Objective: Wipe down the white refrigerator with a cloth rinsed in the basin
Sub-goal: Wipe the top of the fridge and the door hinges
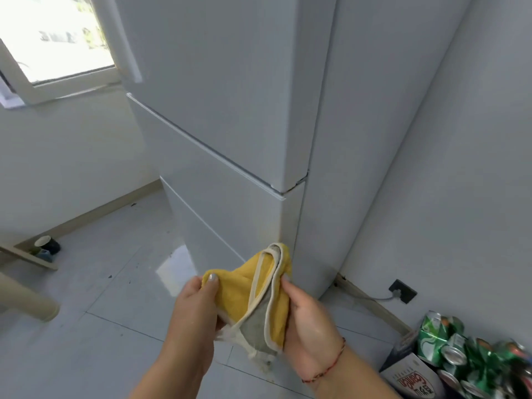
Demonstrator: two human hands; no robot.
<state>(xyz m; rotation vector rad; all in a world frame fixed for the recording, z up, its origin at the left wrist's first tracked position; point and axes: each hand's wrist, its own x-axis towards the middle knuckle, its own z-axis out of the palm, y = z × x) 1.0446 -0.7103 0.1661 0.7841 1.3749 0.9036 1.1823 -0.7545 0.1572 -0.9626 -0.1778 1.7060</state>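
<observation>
Both hands, left hand point(198, 306) and right hand point(308, 321), pinch the yellow cloth point(253, 292) stretched between them.

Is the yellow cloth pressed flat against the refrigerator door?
No: both the left hand and right hand hold the bunched yellow cloth in the air, short of the refrigerator.

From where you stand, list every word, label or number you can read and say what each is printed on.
Red script logo on the white box at lower right: seen upside down, it seems to read "Danlien", not certain.
Small dark characters beside that logo: too blurred to read.
Green cans piled by the box: printing too blurred to read.
Dark shapes seen through the window: overexposed, unreadable.
White refrigerator and yellow cloth: no text visible.
</observation>
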